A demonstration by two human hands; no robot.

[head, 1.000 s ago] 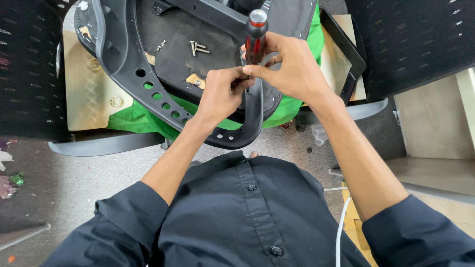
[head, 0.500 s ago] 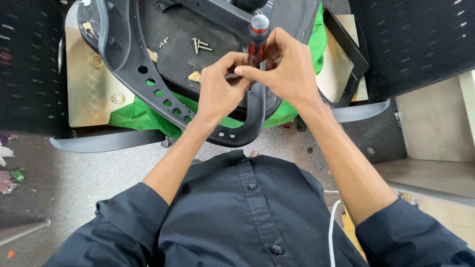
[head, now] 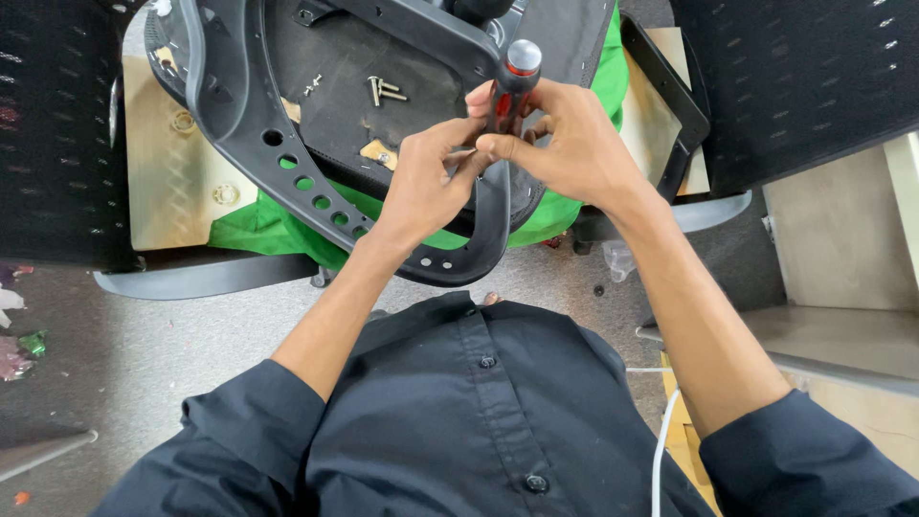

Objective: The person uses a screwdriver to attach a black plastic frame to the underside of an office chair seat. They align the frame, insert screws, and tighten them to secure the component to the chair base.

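An upturned black office-chair seat (head: 383,57) with a curved black plastic frame (head: 249,134) full of holes lies in front of me. My right hand (head: 565,144) grips a red-and-black screwdriver (head: 512,81) that stands upright over the frame's near right part. My left hand (head: 426,182) pinches the screwdriver's lower shaft where it meets the frame; the tip is hidden by my fingers. A few loose silver screws (head: 383,91) lie on the seat's underside.
The seat rests on a green cloth (head: 278,230) over a pale wooden board (head: 172,182). Black mesh chair parts stand at the left (head: 48,124) and right (head: 804,86). Grey floor lies below, with scraps at the left edge and a white cable (head: 661,450) at my right.
Both hands and the screwdriver have stayed at the same spot on the frame; the fingers have shifted slightly around the shaft. The camera has tilted a little.
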